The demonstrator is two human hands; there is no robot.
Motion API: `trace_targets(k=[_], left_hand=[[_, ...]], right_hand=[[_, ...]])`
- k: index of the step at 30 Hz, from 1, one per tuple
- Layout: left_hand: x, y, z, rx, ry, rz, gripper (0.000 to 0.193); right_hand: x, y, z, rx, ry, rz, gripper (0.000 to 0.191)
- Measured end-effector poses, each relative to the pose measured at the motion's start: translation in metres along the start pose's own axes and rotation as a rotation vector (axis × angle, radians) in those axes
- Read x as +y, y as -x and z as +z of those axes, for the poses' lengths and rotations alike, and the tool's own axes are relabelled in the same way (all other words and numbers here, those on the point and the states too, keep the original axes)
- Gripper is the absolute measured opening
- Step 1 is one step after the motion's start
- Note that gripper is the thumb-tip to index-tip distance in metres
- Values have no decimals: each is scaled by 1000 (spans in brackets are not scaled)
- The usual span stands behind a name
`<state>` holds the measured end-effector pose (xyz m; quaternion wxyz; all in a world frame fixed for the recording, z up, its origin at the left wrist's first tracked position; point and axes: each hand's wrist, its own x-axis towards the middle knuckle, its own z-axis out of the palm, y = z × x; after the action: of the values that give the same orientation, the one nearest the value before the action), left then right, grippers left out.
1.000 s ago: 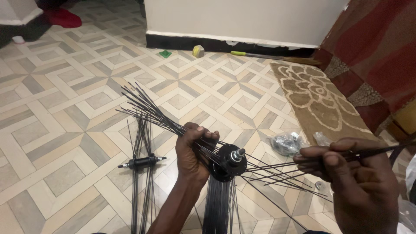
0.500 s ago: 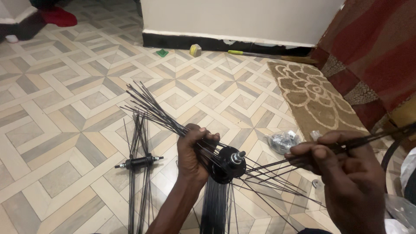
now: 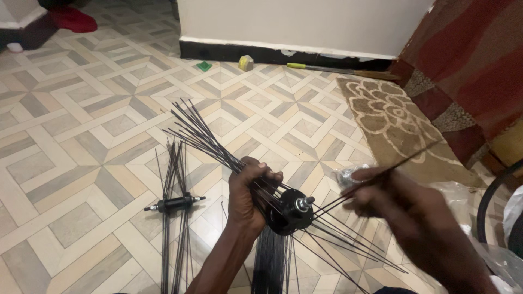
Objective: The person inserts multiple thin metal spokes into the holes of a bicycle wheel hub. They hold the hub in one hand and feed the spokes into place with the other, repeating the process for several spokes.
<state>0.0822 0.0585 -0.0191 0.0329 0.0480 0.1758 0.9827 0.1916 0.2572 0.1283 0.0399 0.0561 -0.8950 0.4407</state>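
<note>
My left hand (image 3: 248,193) grips a bundle of thin black spokes (image 3: 204,133) that fan up and to the left from a black wheel hub (image 3: 289,211). The hub sits just right of that hand, its silver axle end pointing right. More spokes spread from the hub down and to the right. My right hand (image 3: 406,212), blurred, pinches one long black spoke (image 3: 403,161) that slants up to the right from the hub.
A second black hub with spokes (image 3: 174,204) lies on the patterned tile floor at left. A crumpled clear plastic bag (image 3: 348,174) lies beside a brown flowered mat (image 3: 389,117). A white wall with a black base, small items and a red curtain stand behind.
My right hand has shifted left toward the hub and its spoke now slants more steeply upward. My left hand holds the bundle as before.
</note>
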Motion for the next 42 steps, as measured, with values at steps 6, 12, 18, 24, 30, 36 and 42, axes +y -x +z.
trace_targets(k=[6, 12, 18, 24, 30, 36, 42], left_hand=[[0, -5, -2, 42, 54, -104, 18], [0, -8, -2, 123, 129, -199, 18], [4, -9, -3, 134, 140, -333, 21], [1, -9, -2, 166, 172, -419, 24], [1, -7, -1, 164, 134, -410, 23], [2, -5, 2, 142, 117, -401, 23], [1, -3, 2, 158, 99, -411, 23]], right_hand=[[0, 3, -26, -380, 310, -346, 22], [1, 11, -43, 320, -132, -88, 16], [13, 3, -33, 277, -405, -242, 9], [27, -8, -20, 131, -386, -311, 9], [35, -8, -15, 96, -318, -381, 9], [33, -6, -16, 119, -306, -404, 7], [32, -4, -19, 109, -272, -411, 10]])
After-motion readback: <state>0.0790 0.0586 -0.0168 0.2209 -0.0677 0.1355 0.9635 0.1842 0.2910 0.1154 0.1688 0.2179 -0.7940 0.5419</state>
